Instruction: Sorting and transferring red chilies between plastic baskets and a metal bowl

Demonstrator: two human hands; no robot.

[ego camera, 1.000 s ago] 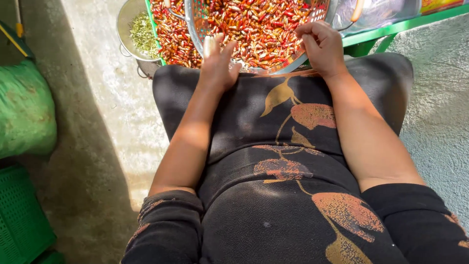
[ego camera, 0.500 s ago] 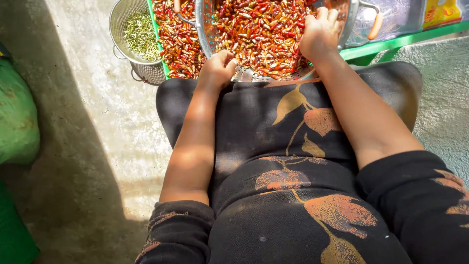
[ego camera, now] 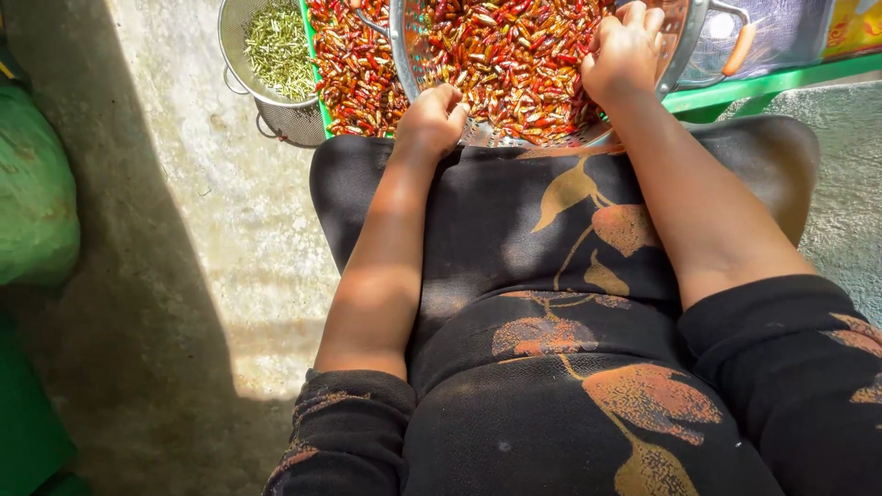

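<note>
Nearest: lap in black garment [ego camera: 551, 303] w/ orange leaf print, both sleeves pushed up above elbows; forearms run fwd over lap toward far edge.

L hand [ego camera: 430, 119]: at near rim of metal colander [ego camera: 684, 41], fingers curled in, pressed together into loose fist; tips seem to pinch a chili, but item itself too small to confirm. Knuckles touching the pile edge.

R hand [ego camera: 625, 50]: further in, resting on the red chilies [ego camera: 514, 60] inside colander, fingers bunched & bent down into pile; what they grip, cannot tell.

Chilies: small, red/orange mix, fill colander; colander sits just beyond knees, its orange-tipped handle to R.

Far L of colander: green crate [ego camera: 726, 92] edge holding 2nd heap of chilies [ego camera: 354, 69]. Beyond that, L: smaller metal strainer [ego camera: 241, 78] w/ green stems [ego camera: 280, 46] inside, standing on concrete floor [ego camera: 211, 257].

Far L edge of scene: green sack [ego camera: 37, 193], partly in shadow.
</note>
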